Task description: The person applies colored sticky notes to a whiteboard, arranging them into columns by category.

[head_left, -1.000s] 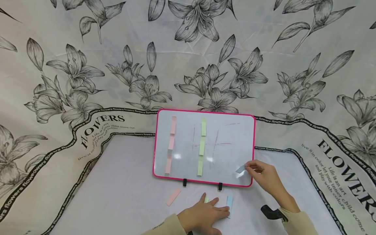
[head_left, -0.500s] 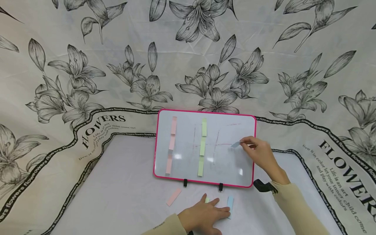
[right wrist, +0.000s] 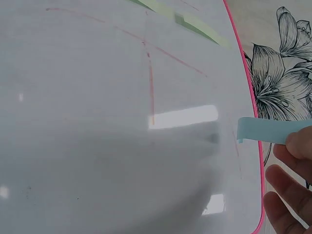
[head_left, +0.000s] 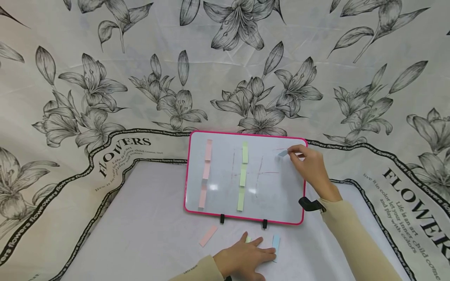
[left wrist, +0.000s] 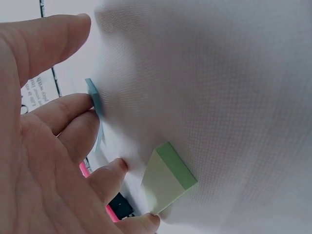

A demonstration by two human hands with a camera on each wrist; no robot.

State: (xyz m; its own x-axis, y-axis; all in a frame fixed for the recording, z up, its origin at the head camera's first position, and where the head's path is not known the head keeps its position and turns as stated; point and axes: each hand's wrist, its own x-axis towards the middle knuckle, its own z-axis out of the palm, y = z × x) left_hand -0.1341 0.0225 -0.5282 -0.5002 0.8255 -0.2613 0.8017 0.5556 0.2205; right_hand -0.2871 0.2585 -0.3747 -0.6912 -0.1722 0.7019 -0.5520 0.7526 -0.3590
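Between thumb and forefinger my right hand (head_left: 309,164) pinches a light blue sticky note strip (right wrist: 268,129), held in front of the upper right of a pink-framed whiteboard (head_left: 274,203). Three pink sticky strips (head_left: 206,170) run down the board's left side, and three green strips (head_left: 242,175) run down its middle. My left hand (head_left: 244,255) lies spread on the table below the board. Its fingertips touch a blue sticky note pad (head_left: 275,244). Under the fingers, partly hidden, is a green sticky note pad (left wrist: 170,175). A pink sticky note pad (head_left: 208,236) lies left of that hand.
Two black feet (head_left: 222,219) hold the whiteboard upright on the white-covered table (head_left: 140,218). Faint red marker lines (head_left: 258,175) show on the board. Behind it hangs a flower-printed cloth (head_left: 168,31). A black wrist camera (head_left: 311,204) sits at the right sleeve.
My right hand has moved up along the board's right side with the blue strip, from the lower corner to near the top. The left hand has stayed in place.
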